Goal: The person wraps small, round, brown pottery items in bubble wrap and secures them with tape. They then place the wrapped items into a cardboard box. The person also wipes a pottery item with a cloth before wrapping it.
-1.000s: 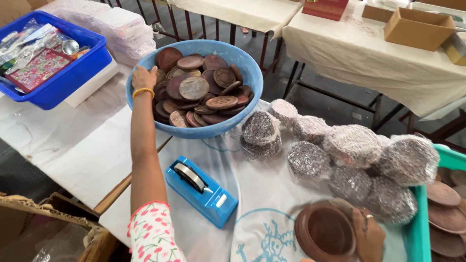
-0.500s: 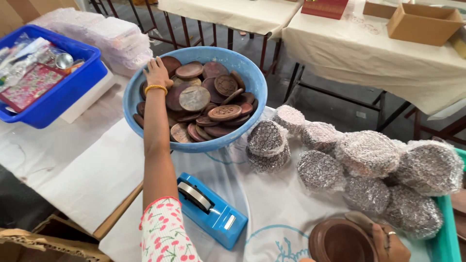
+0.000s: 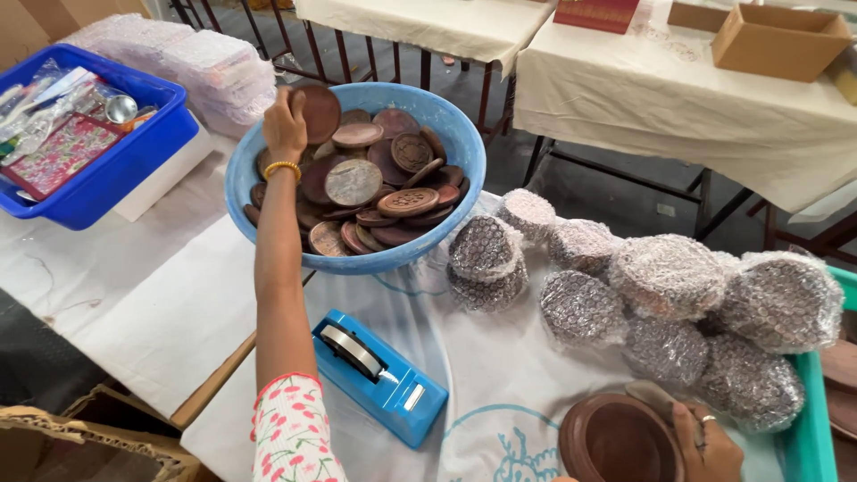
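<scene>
White-clothed table, big blue basin heaped with brown discs: left hand at its far rim, fingers pinching one disc. Nearer than the basin, right hand fingers curl around a brown bowl.

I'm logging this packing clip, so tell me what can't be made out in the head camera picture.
- Round brown wooden dish under the right hand: cut off by the bottom edge.
- Lower brown wooden discs in the light blue plastic basin: buried under upper ones.
- Contents of the bubble-wrapped round bundles: veiled by wrap.
- Left hand on a disc: fingertips hidden behind it.
</scene>
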